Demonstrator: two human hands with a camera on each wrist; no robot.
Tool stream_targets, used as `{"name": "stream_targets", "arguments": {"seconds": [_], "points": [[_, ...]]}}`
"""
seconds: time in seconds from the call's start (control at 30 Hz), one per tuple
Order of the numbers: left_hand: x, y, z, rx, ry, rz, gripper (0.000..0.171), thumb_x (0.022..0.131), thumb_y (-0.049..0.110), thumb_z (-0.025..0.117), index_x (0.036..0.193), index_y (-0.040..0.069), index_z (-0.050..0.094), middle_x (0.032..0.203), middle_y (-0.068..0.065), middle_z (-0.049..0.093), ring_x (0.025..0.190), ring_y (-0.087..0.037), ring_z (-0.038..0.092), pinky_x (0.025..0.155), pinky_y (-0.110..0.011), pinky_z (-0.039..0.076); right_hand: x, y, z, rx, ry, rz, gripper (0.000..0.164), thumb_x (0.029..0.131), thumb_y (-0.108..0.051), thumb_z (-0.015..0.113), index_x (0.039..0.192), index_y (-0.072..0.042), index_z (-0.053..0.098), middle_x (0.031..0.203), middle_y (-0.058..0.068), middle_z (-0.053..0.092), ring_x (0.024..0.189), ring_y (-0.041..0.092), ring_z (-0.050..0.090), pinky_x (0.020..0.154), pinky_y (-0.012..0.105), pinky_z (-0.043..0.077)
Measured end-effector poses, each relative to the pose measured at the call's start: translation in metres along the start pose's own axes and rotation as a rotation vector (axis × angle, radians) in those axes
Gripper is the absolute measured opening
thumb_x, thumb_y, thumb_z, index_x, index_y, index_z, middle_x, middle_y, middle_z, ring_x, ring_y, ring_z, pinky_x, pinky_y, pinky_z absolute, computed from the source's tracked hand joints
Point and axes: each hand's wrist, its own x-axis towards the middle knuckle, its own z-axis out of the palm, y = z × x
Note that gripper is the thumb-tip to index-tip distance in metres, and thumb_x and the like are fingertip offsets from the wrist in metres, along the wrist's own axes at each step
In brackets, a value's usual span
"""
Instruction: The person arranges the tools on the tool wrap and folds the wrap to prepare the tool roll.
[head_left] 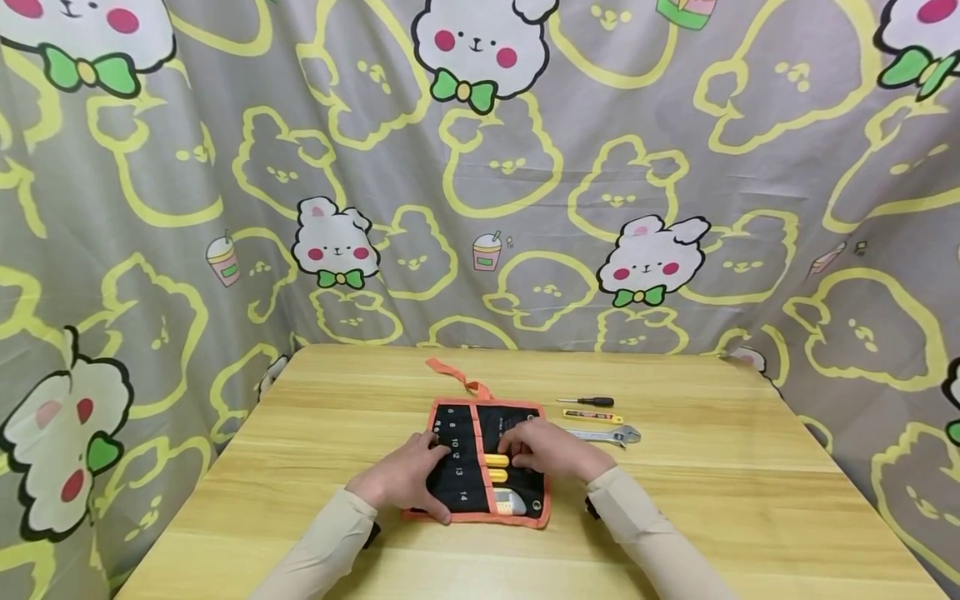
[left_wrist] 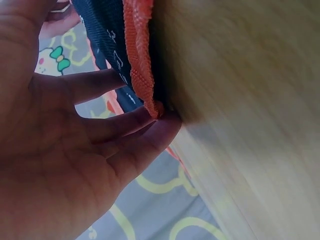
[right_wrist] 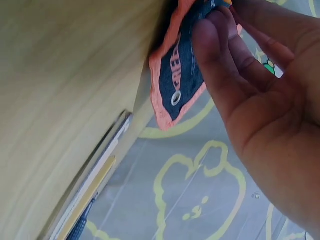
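A black tool pouch with orange trim lies spread on the table, white size numbers printed down its left panel. My left hand rests on the pouch's left edge, thumb apart near the bottom trim. In the left wrist view its fingers reach the orange trim. Two yellow handles stick out of the pouch slots; my right hand has curled fingers and thumb at the upper yellow handle. Below them a grey-and-yellow utility knife sits in a slot. The tools' lower parts are hidden in the pouch.
Right of the pouch lie a black-handled screwdriver, a thin yellow case with a dark label and an adjustable wrench. An orange tie strap trails behind the pouch. A patterned curtain hangs around the table.
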Motion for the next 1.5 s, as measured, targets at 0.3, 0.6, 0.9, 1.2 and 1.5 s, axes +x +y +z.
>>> {"name": "stream_targets", "arguments": {"seconds": [0.3, 0.6, 0.9, 1.2, 1.5], "points": [[0.001, -0.001, 0.001, 0.001, -0.001, -0.002, 0.104, 0.064, 0.057, 0.093, 0.144, 0.002, 0.055, 0.150, -0.022, 0.044, 0.132, -0.034, 0.047, 0.107, -0.050, 0.046, -0.010, 0.006, -0.018, 0.036, 0.065, 0.026, 0.023, 0.098, -0.007, 0.069, 0.120, -0.006, 0.072, 0.101, 0.003, 0.073, 0.081, 0.005, 0.062, 0.073, 0.028, 0.054], [0.001, -0.002, 0.001, 0.005, 0.002, 0.004, 0.104, 0.064, 0.057, 0.093, 0.143, 0.001, 0.055, 0.149, -0.022, 0.046, 0.131, -0.034, 0.047, 0.108, -0.050, 0.046, -0.021, 0.017, -0.034, 0.038, 0.131, 0.048, 0.028, 0.098, -0.010, 0.070, 0.125, -0.004, 0.070, 0.096, -0.003, 0.070, 0.084, 0.011, 0.064, 0.073, 0.030, 0.054], [0.000, -0.001, 0.000, 0.010, 0.006, 0.002, 0.103, 0.064, 0.057, 0.093, 0.142, 0.002, 0.056, 0.147, -0.021, 0.047, 0.128, -0.032, 0.048, 0.106, -0.050, 0.047, -0.034, 0.029, -0.051, 0.039, 0.199, 0.101, 0.027, 0.098, -0.012, 0.069, 0.124, -0.006, 0.071, 0.092, -0.004, 0.067, 0.083, 0.011, 0.061, 0.072, 0.030, 0.052], [0.000, -0.002, 0.000, -0.004, -0.002, 0.001, 0.103, 0.065, 0.057, 0.093, 0.143, 0.002, 0.055, 0.150, -0.022, 0.045, 0.132, -0.034, 0.047, 0.108, -0.051, 0.046, -0.050, 0.045, -0.065, 0.052, 0.272, 0.137, 0.027, 0.098, -0.017, 0.071, 0.124, -0.010, 0.070, 0.094, -0.004, 0.067, 0.083, 0.010, 0.061, 0.075, 0.032, 0.054], [0.000, -0.003, 0.001, -0.002, 0.003, 0.005, 0.103, 0.065, 0.058, 0.093, 0.143, 0.002, 0.056, 0.149, -0.022, 0.046, 0.131, -0.034, 0.048, 0.107, -0.051, 0.046, -0.069, 0.064, -0.072, 0.037, 0.312, 0.157, 0.031, 0.093, -0.023, 0.077, 0.121, -0.010, 0.072, 0.095, -0.003, 0.068, 0.082, 0.011, 0.061, 0.073, 0.031, 0.053]]}}
